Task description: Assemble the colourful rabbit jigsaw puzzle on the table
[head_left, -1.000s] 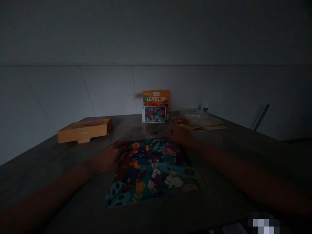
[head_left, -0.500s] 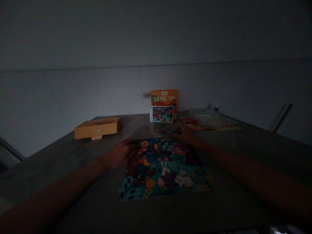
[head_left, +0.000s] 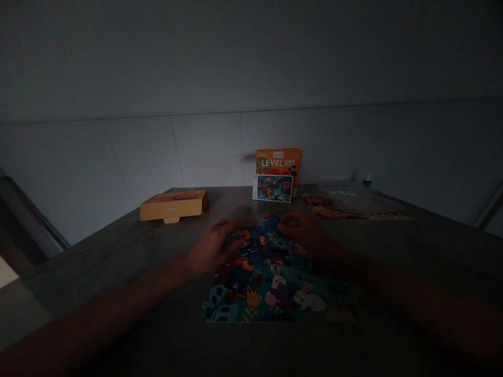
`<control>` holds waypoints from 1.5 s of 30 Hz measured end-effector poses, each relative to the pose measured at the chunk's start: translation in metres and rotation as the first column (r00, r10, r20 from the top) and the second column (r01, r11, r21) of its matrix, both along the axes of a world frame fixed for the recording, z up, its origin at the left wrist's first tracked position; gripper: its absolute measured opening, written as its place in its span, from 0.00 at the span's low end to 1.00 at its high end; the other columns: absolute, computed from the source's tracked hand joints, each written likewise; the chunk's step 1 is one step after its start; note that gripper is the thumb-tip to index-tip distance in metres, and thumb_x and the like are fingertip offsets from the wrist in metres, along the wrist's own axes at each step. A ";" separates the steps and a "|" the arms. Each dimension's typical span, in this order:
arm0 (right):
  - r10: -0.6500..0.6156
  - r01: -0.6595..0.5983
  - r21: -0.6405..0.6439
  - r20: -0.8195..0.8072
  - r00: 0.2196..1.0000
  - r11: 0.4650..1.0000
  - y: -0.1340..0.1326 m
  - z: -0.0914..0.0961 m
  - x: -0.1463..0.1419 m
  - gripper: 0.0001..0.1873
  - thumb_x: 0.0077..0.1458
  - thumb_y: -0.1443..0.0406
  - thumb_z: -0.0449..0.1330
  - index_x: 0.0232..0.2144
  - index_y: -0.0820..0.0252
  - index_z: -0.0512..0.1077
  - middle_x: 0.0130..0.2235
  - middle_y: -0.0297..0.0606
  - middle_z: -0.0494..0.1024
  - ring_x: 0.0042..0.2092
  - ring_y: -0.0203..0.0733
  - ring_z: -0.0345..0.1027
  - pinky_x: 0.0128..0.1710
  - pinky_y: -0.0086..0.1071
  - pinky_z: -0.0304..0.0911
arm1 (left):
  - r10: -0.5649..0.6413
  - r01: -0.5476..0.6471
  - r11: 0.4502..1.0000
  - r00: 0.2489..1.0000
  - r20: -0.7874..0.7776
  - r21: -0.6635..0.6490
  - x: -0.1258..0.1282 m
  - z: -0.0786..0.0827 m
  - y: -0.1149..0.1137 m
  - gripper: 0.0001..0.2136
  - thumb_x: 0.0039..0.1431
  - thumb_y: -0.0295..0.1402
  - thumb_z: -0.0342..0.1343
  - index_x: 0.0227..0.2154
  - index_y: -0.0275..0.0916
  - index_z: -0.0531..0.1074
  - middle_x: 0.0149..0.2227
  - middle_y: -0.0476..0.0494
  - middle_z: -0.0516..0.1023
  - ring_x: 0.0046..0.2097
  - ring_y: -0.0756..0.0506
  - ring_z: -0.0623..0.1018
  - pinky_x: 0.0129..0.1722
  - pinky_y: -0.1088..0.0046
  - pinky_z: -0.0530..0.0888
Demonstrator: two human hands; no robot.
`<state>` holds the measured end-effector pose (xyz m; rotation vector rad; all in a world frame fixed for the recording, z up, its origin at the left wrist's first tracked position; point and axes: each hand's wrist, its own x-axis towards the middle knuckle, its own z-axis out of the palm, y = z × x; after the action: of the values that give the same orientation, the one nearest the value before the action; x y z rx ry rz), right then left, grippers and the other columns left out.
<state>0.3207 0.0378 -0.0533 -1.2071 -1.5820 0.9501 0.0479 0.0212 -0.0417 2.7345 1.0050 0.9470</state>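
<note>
A jigsaw puzzle [head_left: 275, 285] with rabbits and flowers lies flat on the table in front of me, largely joined. My left hand [head_left: 212, 246] is over its upper left corner, thumb and fingers apart, holding nothing. At the top edge, my right hand [head_left: 301, 228] pinches a dark blue puzzle piece [head_left: 271, 223] with a bit of red on it. The dim light hides whether that piece is seated against its neighbours. My right forearm shades the puzzle's right side.
A small picture card [head_left: 273, 188] leans on an orange "LEVEL UP!" box [head_left: 279, 159] at the back. An open orange box part [head_left: 173, 207] sits at left. Clear plastic [head_left: 341, 191] lies on a colourful sheet [head_left: 357, 212] at right, near a small bottle [head_left: 367, 180].
My left hand has lifted and spread its fingers over the puzzle's corner. My right hand has moved the piece to the top edge. The whole view has shifted slightly.
</note>
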 end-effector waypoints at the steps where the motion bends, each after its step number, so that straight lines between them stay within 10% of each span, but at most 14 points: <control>1: 0.012 -0.012 0.004 0.022 1.000 1.000 -0.006 0.002 -0.006 0.12 0.50 0.58 0.64 0.33 0.58 0.70 0.30 0.37 0.78 0.30 0.40 0.72 0.25 0.29 0.64 | -0.011 0.014 0.997 0.999 0.038 -0.071 0.006 0.001 -0.005 0.21 0.66 0.36 0.55 0.60 0.39 0.64 0.45 0.41 0.79 0.47 0.42 0.78 0.48 0.62 0.77; 9: 0.145 -0.192 0.175 0.248 0.958 0.966 -0.031 0.003 -0.025 0.08 0.57 0.60 0.57 0.32 0.58 0.70 0.31 0.36 0.78 0.33 0.42 0.73 0.32 0.31 0.66 | 0.024 0.046 0.967 0.962 0.273 -0.249 0.031 -0.006 -0.013 0.13 0.64 0.33 0.53 0.49 0.37 0.73 0.28 0.49 0.75 0.32 0.47 0.75 0.33 0.73 0.73; 16: -0.175 -0.231 0.558 0.580 0.796 0.797 -0.009 -0.012 0.004 0.10 0.61 0.63 0.53 0.38 0.60 0.74 0.40 0.45 0.78 0.43 0.47 0.71 0.46 0.40 0.64 | 0.324 -0.278 0.942 0.901 0.288 -0.187 -0.027 0.011 0.030 0.12 0.60 0.33 0.51 0.43 0.35 0.74 0.31 0.46 0.76 0.34 0.46 0.76 0.35 0.72 0.72; 36: -0.362 -0.026 0.502 0.658 0.660 0.864 0.003 -0.005 0.013 0.10 0.57 0.66 0.57 0.38 0.63 0.77 0.37 0.45 0.80 0.41 0.48 0.73 0.44 0.38 0.64 | 0.293 -0.199 0.913 0.928 0.230 -0.357 -0.036 -0.004 0.046 0.14 0.58 0.34 0.54 0.41 0.33 0.78 0.29 0.44 0.80 0.30 0.46 0.78 0.31 0.72 0.73; 41: -0.055 -0.217 0.268 0.738 0.673 0.939 -0.008 0.001 0.011 0.20 0.52 0.57 0.65 0.46 0.60 0.78 0.40 0.42 0.81 0.41 0.48 0.74 0.43 0.38 0.65 | 0.017 0.077 0.874 0.982 0.189 -0.479 -0.007 -0.008 0.015 0.12 0.62 0.35 0.54 0.44 0.37 0.78 0.38 0.43 0.83 0.37 0.45 0.80 0.36 0.71 0.76; 45: 0.066 -0.351 0.158 0.834 0.548 0.923 -0.020 0.007 0.008 0.30 0.48 0.50 0.67 0.50 0.59 0.74 0.52 0.48 0.76 0.51 0.56 0.70 0.52 0.47 0.61 | -0.092 0.083 0.944 0.996 -0.013 -0.318 0.007 -0.010 -0.001 0.13 0.63 0.30 0.54 0.48 0.39 0.77 0.44 0.43 0.82 0.41 0.45 0.80 0.42 0.69 0.77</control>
<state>0.3291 0.0182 -0.0461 -1.3185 -2.5645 0.1836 0.0546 0.0203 -0.0520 2.5052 0.9380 0.6679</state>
